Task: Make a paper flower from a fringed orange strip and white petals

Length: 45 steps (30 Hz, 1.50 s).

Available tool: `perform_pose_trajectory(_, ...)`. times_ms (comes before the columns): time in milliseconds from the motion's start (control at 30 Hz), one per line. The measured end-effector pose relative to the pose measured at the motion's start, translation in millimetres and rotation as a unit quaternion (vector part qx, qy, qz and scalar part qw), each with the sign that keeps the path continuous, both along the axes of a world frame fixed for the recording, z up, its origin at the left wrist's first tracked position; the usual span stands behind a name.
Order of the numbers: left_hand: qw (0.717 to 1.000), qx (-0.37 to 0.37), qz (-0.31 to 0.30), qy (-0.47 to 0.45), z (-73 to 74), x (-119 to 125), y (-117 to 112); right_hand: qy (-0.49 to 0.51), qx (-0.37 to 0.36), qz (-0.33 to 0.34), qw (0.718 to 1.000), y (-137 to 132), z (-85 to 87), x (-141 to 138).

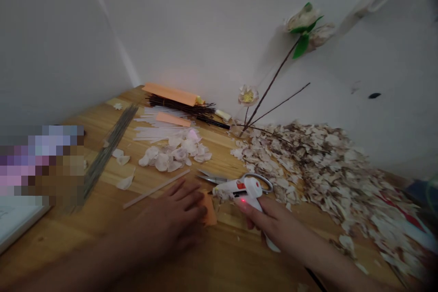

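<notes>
My right hand [265, 219] is closed round the grip of a white glue gun [251, 189] with red parts and a small glowing red light. Its dark nozzle points left, just over a small piece of orange paper [208, 210] on the wooden table. My left hand [181, 212] rests palm down with its fingers stretched out at the paper's left edge; its thumb is hard to make out. Behind the gun lie metal scissors [219, 179], partly covered by it. A single whitish glue stick [155, 189] lies beyond my left hand.
Pale petals [176, 153] lie midway, before glue sticks [150, 127], dark stems [181, 106] and orange paper [169, 93]. Thin wires [111, 150] are at left. Dried petals [328, 164] heap at right. Artificial flowers [303, 20] lean on the wall [205, 23].
</notes>
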State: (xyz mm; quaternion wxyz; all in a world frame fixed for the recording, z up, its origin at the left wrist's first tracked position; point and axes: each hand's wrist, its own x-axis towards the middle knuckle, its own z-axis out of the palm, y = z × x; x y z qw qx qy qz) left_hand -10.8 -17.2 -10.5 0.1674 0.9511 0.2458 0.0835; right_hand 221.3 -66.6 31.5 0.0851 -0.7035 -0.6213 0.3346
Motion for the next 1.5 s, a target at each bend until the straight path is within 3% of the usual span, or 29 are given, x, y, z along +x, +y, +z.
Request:
perform_pose_trajectory(267,0.999,0.002,0.000,-0.042,-4.7,-1.6,-1.2,0.016,0.008,0.012,1.000,3.6,-1.4,-1.3)
perform_pose_trajectory(500,1.000,0.006,0.005,-0.025,-1.9,0.3,-1.6,-0.004,0.009,0.017,1.000,2.0,-0.9,-0.1)
perform_pose_trajectory(967,0.999,0.011,0.006,-0.035,-3.7,-1.4,-1.6,-0.045,0.039,0.027,0.998,-10.2,10.8,-4.8)
perform_pose_trajectory(1300,0.999,0.004,0.001,-0.040,-4.1,-2.6,-2.2,-0.053,-0.032,-0.009,0.998,-19.4,16.2,2.8)
perform_pose_trajectory(1500,0.999,0.015,-0.013,-0.027,-4.2,-4.9,-2.5,-0.040,-0.005,0.002,0.999,-16.2,17.1,0.1)
